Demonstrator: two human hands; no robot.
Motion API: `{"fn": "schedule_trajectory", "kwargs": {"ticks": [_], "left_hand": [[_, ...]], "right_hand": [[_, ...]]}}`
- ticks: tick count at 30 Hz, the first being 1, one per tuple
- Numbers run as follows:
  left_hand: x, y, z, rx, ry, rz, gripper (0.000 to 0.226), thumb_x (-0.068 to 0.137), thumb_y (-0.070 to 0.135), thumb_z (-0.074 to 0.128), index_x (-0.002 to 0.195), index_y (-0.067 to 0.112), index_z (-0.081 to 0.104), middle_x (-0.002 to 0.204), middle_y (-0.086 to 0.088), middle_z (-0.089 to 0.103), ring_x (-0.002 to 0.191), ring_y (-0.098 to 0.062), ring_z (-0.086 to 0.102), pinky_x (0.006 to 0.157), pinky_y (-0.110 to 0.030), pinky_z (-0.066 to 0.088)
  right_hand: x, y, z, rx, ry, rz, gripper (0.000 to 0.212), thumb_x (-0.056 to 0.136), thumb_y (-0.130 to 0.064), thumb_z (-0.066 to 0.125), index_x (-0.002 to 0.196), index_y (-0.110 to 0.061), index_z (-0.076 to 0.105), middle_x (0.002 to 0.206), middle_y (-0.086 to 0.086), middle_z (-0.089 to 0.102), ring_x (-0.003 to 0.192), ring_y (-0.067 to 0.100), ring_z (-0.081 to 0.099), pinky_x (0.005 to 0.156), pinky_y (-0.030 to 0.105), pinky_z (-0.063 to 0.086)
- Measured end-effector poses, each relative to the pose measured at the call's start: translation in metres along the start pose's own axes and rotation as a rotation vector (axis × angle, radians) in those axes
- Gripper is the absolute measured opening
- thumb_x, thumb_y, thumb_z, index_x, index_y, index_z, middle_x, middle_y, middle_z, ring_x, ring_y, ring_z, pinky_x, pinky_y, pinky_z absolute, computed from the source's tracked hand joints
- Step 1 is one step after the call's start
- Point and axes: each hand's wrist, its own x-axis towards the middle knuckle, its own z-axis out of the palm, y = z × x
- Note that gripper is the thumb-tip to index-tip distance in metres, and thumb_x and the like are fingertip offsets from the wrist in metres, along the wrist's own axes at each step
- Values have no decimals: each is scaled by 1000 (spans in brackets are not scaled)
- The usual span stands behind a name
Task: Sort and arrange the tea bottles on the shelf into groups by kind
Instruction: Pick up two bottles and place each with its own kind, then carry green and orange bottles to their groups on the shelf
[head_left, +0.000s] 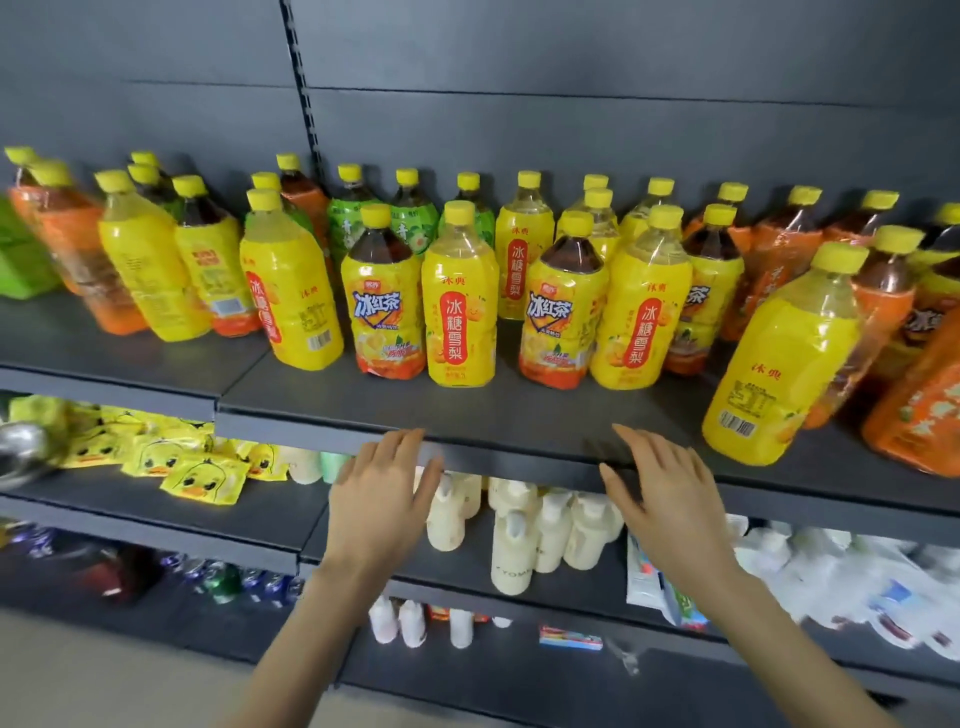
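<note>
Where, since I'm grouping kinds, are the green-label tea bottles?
Head view: the green-label bottles stand in the back row, left of centre, behind a yellow iced-tea bottle and right of an orange-label bottle.

Tea bottles (460, 293) standing on shelf (519, 415), pouches (205, 480) on shelf below

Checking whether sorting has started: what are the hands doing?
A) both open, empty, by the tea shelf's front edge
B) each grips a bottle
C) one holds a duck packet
A: the left hand and right hand show straight fingers at the shelf edge, holding nothing.
</note>
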Motion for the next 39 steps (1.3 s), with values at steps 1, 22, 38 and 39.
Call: {"fn": "schedule_trajectory", "kwargs": {"ticks": [1,22,38,39], "left_hand": [[-7,-11,-2,26,-8,-9,47,88,41,37,101,8,68,90,-8,71,74,-33,66,58,-37,52],[-72,-344,-110,133,75,-188,55,84,48,37,112,9,63,94,-9,68,82,-35,65,50,-39,50],[18,-552,-122,145,125,-211,50,84,48,35,110,13,59,101,-8,67,87,-36,64,56,-40,51],[24,-565,-123,146,122,-214,51,84,49,35,110,13,60,101,-8,67,88,-35,64,56,-40,51]], "right_hand": [[-3,-6,-2,-8,-9,-2,51,89,-44,36,122,-12,59,111,8,66,100,31,64,88,49,51],[24,-303,76,118,-113,-108,67,88,-59,21,133,-18,50,131,0,55,120,23,52,90,37,44],[131,-494,184,179,-66,-149,57,90,-52,35,122,-12,59,118,6,64,105,28,62,83,39,50],[138,-505,190,181,-70,-151,57,90,-52,35,122,-12,59,119,5,63,106,27,62,83,39,50]]}}
